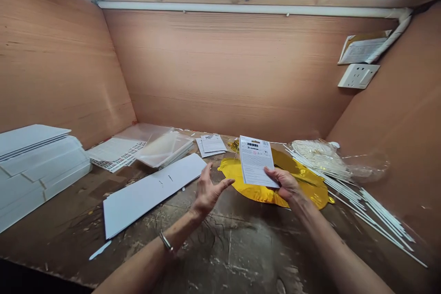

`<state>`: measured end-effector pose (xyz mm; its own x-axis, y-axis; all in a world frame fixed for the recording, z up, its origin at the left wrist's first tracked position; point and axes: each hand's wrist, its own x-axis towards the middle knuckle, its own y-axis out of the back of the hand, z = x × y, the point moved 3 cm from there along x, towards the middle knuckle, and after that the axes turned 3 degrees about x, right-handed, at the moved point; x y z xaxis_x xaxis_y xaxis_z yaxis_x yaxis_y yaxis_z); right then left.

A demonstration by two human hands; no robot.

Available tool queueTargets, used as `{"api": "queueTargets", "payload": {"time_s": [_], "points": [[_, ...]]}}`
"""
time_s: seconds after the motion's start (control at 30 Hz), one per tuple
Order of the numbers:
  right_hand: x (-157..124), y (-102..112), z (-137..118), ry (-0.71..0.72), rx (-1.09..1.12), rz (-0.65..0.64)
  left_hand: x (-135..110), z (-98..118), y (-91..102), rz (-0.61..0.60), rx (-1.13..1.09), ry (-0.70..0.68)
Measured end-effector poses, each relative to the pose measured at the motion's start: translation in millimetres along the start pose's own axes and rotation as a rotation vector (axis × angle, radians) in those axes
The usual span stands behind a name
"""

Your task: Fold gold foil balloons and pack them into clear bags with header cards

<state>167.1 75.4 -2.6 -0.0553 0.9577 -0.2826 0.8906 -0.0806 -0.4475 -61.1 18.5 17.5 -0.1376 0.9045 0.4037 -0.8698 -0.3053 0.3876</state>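
Note:
My right hand (286, 184) pinches the lower right corner of a white printed card (255, 160) and holds it up above a flat gold foil piece (310, 183) lying on the worn wooden table (241, 248). My left hand (208, 191) hovers just left of the card with its fingers spread, holding nothing. A metal bracelet sits on my left wrist.
A long white board (151, 193) lies left of my hands. Stacked white boards (37, 165) fill the far left. Clear bags (163, 147) and printed sheets (115, 152) lie at the back left, more cards (211, 144) behind. White sticks (375, 206) fan out on the right beside a plastic bag (330, 156). A wall socket (358, 76) hangs on the right wall.

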Motion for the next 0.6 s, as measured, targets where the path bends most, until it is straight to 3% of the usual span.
{"api": "queueTargets", "payload": {"time_s": [0.07,0.13,0.23,0.33,0.43,0.6], "points": [[-1.6,-6.5,-9.4,0.016,-0.023,-0.020,3.3,-7.2,-11.1,-0.199,-0.247,0.278],[-1.0,-15.8,-15.3,0.045,-0.067,-0.040,-0.9,-6.9,-26.0,-0.383,-0.483,0.425],[2.4,-23.3,-22.3,0.093,-0.182,-0.020,-8.8,-4.2,-41.9,-0.481,-0.693,0.572],[-0.3,-14.1,-33.4,0.150,-0.236,0.026,-10.0,-8.5,-47.8,-0.425,-0.771,0.733],[-20.8,8.3,-38.5,0.130,-0.300,0.026,-4.6,-18.0,-47.1,-0.296,-0.809,0.832],[-86.1,30.2,1.1,-0.247,-0.354,-0.289,1.9,-27.6,-47.9,-0.182,-0.883,0.864]]}}
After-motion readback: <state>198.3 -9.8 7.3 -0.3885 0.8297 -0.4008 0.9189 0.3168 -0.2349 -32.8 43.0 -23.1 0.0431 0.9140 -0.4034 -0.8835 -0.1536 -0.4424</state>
